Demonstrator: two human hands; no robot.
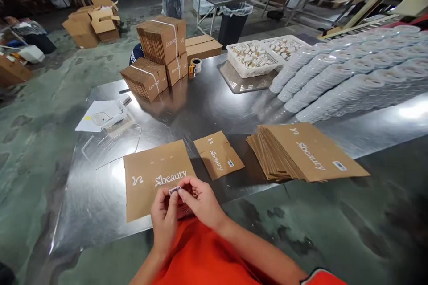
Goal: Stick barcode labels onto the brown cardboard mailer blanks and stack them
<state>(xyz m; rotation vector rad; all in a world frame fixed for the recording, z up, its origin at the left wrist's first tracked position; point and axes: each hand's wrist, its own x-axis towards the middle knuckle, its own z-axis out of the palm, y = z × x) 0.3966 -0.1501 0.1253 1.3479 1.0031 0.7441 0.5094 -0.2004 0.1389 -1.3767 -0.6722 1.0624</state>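
Between thumbs and fingertips, my left hand (165,213) and my right hand (200,198) pinch a small white-edged label (174,190) with dark print. Both hands hover over the near edge of a flat brown cardboard box (147,196) printed "Sbeauty". To its right lies a smaller flat carton (219,155) that carries a little white-and-blue sticker (230,163). Farther right, a fanned stack of flat cardboard boxes (284,156) has a similar sticker (339,166) on its top piece.
Tied bundles of folded cartons (162,58) stand at the back left, beside a tape roll (196,66). White baskets (256,69) of small parts and long rows of stacked white items (347,75) fill the back right. Papers and a white tray (115,116) lie on the steel table (96,209).
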